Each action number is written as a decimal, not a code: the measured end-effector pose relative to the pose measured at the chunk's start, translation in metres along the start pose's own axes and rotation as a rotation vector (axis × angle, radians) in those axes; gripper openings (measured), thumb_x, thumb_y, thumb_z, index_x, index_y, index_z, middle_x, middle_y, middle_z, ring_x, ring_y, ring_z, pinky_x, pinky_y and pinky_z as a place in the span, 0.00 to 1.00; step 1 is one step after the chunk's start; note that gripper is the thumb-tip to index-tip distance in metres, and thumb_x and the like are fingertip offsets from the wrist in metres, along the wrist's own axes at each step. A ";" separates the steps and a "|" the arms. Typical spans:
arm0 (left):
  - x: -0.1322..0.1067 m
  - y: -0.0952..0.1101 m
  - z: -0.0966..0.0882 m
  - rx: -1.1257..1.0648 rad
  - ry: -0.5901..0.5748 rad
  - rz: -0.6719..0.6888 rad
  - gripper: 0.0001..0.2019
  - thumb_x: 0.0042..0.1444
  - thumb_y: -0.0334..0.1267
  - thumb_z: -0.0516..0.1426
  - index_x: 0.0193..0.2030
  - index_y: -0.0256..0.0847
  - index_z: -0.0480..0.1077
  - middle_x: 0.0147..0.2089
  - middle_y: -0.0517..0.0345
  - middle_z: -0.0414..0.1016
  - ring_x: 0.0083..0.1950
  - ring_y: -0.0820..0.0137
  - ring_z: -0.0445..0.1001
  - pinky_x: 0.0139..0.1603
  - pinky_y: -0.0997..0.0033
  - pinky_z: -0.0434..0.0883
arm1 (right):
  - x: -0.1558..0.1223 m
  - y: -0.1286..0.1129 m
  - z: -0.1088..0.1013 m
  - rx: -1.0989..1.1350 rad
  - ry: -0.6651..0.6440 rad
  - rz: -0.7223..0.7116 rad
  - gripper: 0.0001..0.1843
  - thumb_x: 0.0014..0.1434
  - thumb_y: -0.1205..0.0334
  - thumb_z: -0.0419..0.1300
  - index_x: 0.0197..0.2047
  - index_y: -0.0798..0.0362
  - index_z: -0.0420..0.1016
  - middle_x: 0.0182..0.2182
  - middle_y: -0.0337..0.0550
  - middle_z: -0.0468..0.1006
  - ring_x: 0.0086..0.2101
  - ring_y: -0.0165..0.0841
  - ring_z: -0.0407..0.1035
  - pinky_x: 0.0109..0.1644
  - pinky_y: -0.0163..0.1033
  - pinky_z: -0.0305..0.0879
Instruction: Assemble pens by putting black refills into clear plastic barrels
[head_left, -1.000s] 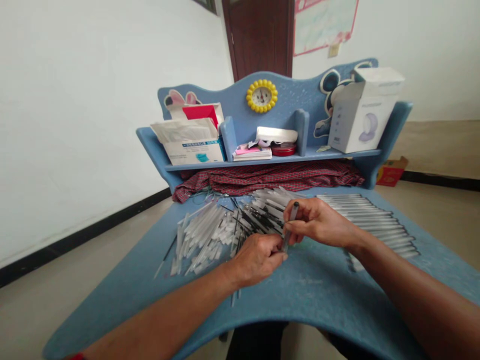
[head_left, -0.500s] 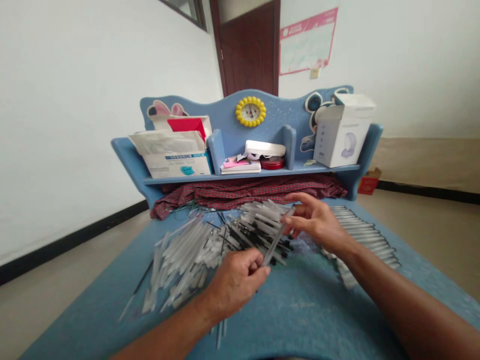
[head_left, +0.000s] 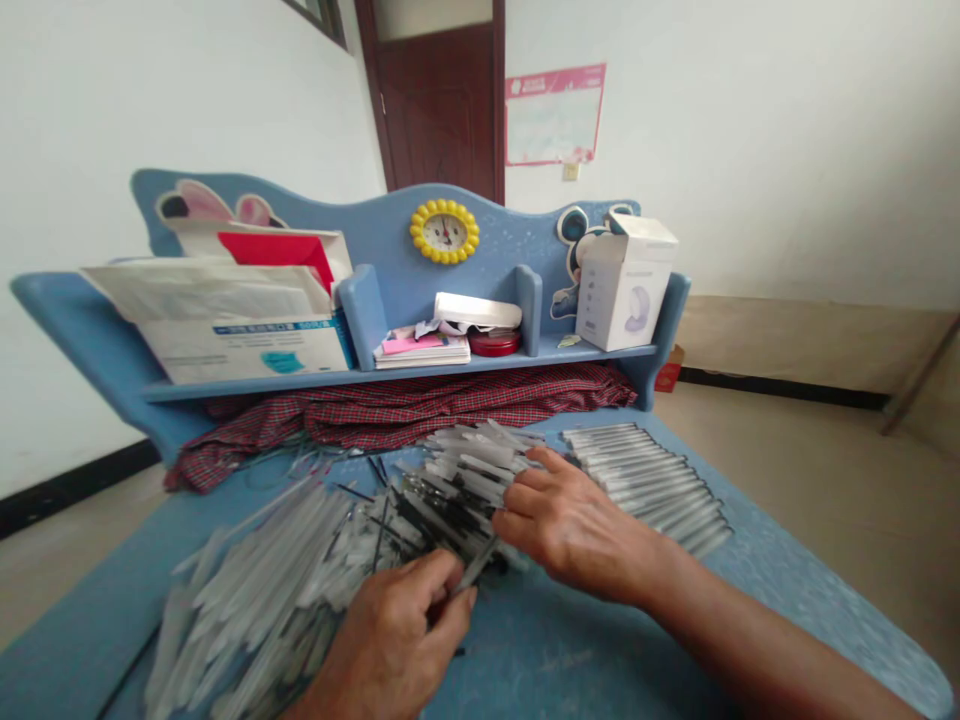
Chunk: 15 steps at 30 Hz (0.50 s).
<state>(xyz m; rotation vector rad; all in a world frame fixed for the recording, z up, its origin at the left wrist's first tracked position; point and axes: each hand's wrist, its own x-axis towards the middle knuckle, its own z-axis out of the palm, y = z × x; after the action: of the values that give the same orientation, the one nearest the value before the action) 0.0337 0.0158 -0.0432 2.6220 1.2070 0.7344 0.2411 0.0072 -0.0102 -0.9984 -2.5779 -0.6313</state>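
My left hand [head_left: 397, 625] is closed, with a clear pen barrel [head_left: 477, 566] pinched between thumb and forefinger and tilted up to the right. At the barrel's upper end, my right hand [head_left: 559, 510] has its fingers curled around; its thumb and fingertips are mostly hidden. Just beyond both hands lie a heap of frosted clear pen caps [head_left: 480, 450] and black small pen parts [head_left: 427, 515]. Left of them spreads a large pile of translucent barrels [head_left: 255, 575]. To the right, several pens [head_left: 649, 480] lie side by side in a neat row.
The blue table [head_left: 570, 660] has a raised shelf at the back with a mask box [head_left: 247, 340], a red round tin [head_left: 495, 343], a white box [head_left: 628, 285] and a yellow flower clock [head_left: 444, 231]. A checked cloth [head_left: 405, 405] lies bunched under the shelf.
The view has shifted, so the table sits further left. My right hand has come down along the barrel, closer to my left hand, and its fingers have curled in. My left hand keeps the barrel.
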 end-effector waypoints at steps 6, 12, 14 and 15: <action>0.001 -0.004 -0.007 -0.021 0.067 0.046 0.12 0.57 0.40 0.53 0.24 0.41 0.68 0.17 0.67 0.66 0.19 0.77 0.67 0.21 0.80 0.60 | -0.008 0.032 -0.018 0.041 -0.341 0.235 0.10 0.61 0.72 0.53 0.35 0.54 0.74 0.32 0.43 0.79 0.32 0.32 0.70 0.40 0.39 0.58; 0.007 -0.014 -0.013 0.020 0.124 0.043 0.14 0.60 0.43 0.52 0.26 0.41 0.70 0.19 0.66 0.68 0.20 0.76 0.68 0.23 0.79 0.62 | -0.048 0.095 -0.036 -0.004 -0.538 0.779 0.11 0.56 0.69 0.55 0.38 0.51 0.79 0.33 0.46 0.80 0.35 0.36 0.73 0.34 0.35 0.58; 0.009 -0.016 -0.015 0.046 0.120 0.043 0.15 0.60 0.43 0.51 0.26 0.41 0.70 0.20 0.65 0.69 0.21 0.76 0.69 0.24 0.78 0.62 | -0.060 0.107 -0.034 0.012 -0.564 0.822 0.13 0.52 0.71 0.56 0.36 0.50 0.80 0.32 0.45 0.81 0.34 0.35 0.73 0.32 0.34 0.57; 0.009 -0.017 -0.017 0.061 0.113 0.040 0.15 0.60 0.43 0.51 0.26 0.41 0.70 0.20 0.65 0.69 0.21 0.75 0.70 0.25 0.77 0.62 | -0.065 0.111 -0.032 0.025 -0.576 0.835 0.14 0.50 0.72 0.56 0.35 0.50 0.80 0.32 0.44 0.81 0.33 0.34 0.73 0.31 0.33 0.57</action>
<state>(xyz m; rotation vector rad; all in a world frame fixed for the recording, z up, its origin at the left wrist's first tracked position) 0.0193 0.0326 -0.0310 2.6941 1.2274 0.8780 0.3678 0.0282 0.0213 -2.3020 -2.2023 -0.0789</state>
